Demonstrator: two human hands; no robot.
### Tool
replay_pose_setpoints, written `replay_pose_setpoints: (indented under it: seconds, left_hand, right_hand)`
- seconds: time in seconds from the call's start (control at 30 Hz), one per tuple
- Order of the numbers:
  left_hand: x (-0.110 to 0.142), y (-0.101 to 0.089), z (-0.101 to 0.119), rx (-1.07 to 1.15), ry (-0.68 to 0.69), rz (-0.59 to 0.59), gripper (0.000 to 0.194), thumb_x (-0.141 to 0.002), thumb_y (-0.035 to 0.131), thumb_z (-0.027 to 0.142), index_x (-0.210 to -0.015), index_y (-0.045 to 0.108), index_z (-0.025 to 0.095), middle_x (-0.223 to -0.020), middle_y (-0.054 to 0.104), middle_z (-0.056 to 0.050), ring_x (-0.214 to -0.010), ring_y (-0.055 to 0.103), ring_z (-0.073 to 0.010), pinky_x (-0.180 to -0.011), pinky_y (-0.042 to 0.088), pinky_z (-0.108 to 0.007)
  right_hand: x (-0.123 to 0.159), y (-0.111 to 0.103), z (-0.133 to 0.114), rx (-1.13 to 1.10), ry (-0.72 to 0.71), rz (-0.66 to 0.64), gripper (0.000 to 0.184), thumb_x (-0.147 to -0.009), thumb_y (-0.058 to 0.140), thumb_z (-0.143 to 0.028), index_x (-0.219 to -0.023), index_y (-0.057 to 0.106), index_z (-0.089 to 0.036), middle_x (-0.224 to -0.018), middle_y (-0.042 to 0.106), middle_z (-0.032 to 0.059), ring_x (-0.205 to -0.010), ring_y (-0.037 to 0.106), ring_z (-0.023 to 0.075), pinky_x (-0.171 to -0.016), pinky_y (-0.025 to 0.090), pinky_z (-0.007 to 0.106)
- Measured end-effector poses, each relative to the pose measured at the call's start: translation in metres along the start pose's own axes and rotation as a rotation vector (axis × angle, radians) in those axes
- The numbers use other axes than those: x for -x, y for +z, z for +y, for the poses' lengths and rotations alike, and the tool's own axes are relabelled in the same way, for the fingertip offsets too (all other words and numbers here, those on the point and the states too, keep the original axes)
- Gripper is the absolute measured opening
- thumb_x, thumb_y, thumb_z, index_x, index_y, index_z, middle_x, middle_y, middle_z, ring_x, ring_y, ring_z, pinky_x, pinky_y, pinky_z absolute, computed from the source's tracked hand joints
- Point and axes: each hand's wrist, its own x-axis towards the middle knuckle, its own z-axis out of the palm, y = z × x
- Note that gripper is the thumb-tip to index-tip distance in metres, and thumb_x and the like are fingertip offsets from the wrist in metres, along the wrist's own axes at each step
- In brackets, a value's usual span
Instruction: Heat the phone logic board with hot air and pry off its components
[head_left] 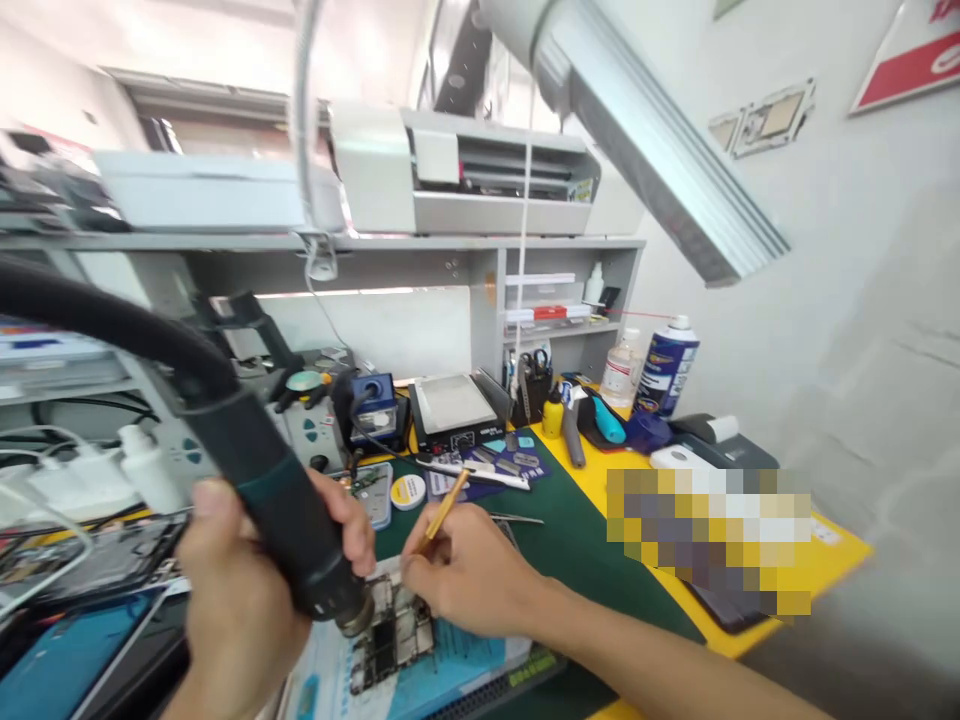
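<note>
My left hand (244, 590) is wrapped round the black handle of a hot air gun (289, 525), whose metal nozzle points down at a phone circuit board (386, 645). The board lies on a blue and white pad (465, 645). Fingers closed in a pinch, my right hand (472, 570) holds a thin gold tool, which looks like tweezers (448, 512), over the board's upper right. Its tip is hidden behind my fingers.
A soldering iron (476, 472) lies across the green mat (577, 560). Behind it are a round tin (408, 491) and a heating plate (455, 405). A spray can (666, 368) stands back right. A lamp (660, 150) hangs overhead; a thick black hose (112, 315) crosses the left.
</note>
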Motion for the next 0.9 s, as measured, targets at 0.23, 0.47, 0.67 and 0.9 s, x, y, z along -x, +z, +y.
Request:
replay_pose_setpoints:
  seconds: [0.23,0.47,0.67,0.9]
  left_hand:
    - [0.001,0.002,-0.002,0.137,0.001,-0.049,0.068,-0.077,0.045,0.084,-0.064,0.057,0.018,-0.048,0.056,-0.004,-0.042,0.053,-0.0186,-0.045,0.042,-0.03]
    - [0.005,0.0,-0.004,0.202,-0.045,-0.055,0.068,-0.08,0.047,0.082,-0.065,0.057,0.017,-0.047,0.055,-0.003,-0.042,0.053,-0.017,-0.047,0.044,-0.028]
    - [0.003,0.001,-0.006,0.283,-0.058,-0.082,0.07,-0.076,0.05,0.084,-0.062,0.058,0.015,-0.044,0.055,-0.003,-0.037,0.051,-0.0154,-0.043,0.038,-0.025]
    - [0.003,0.002,-0.004,0.217,-0.021,-0.04,0.071,-0.079,0.044,0.084,-0.063,0.056,0.016,-0.045,0.054,-0.003,-0.039,0.051,-0.0158,-0.043,0.039,-0.026]
  right_hand:
    - [0.001,0.004,-0.001,-0.133,0.088,-0.045,0.002,-0.076,0.056,-0.02,-0.075,0.055,-0.018,-0.054,0.052,-0.0048,-0.045,0.051,0.0094,-0.046,0.039,0.019]
    - [-0.007,0.006,0.006,-0.293,0.166,-0.095,0.006,-0.073,0.059,-0.022,-0.076,0.057,-0.017,-0.058,0.057,-0.0031,-0.045,0.047,0.009,-0.045,0.043,0.02]
    - [-0.004,0.001,0.0,-0.297,0.203,-0.07,0.01,-0.072,0.063,-0.022,-0.08,0.059,-0.017,-0.061,0.063,-0.0011,-0.051,0.052,0.0102,-0.052,0.042,0.02]
    - [-0.001,0.0,-0.006,-0.264,0.162,-0.077,0.015,-0.083,0.059,-0.032,-0.083,0.056,-0.017,-0.069,0.065,-0.0005,-0.04,0.049,0.0078,-0.033,0.031,0.018]
